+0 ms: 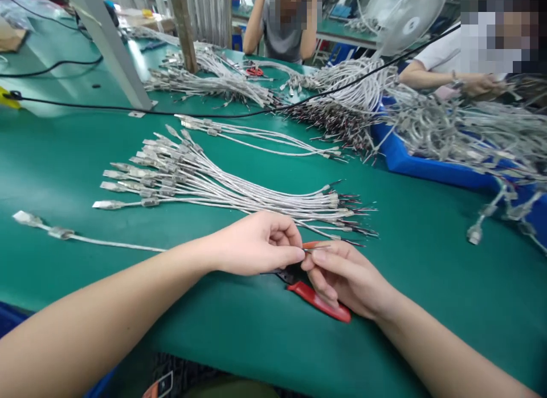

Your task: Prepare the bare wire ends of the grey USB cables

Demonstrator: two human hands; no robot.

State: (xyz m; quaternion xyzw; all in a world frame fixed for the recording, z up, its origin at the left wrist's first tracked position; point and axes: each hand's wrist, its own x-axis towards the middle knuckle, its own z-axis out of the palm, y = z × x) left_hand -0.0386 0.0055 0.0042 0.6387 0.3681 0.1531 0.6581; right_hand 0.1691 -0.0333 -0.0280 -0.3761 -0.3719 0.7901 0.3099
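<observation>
A white cable [115,242] with a clear connector at its left end runs under my left forearm to my hands. Near its other end my left hand [262,244] is closed, thumb against forefinger. Thin wire ends show between the two hands, and my right hand [346,272] pinches at them with thumb and forefinger. Beneath my right hand lie red-handled pliers [318,302]; their jaws are partly hidden by my hands. Just beyond my hands, a fanned bundle of similar white cables [239,187] lies on the green table [239,335], bare wire ends toward the right.
A smaller cable group [256,137] lies behind the bundle. Farther back are large cable heaps [342,93] and a blue bin [427,165] overflowing with cables. A black cord [158,111] crosses the table past a metal post [113,47]. Two people sit opposite, near a fan [410,24].
</observation>
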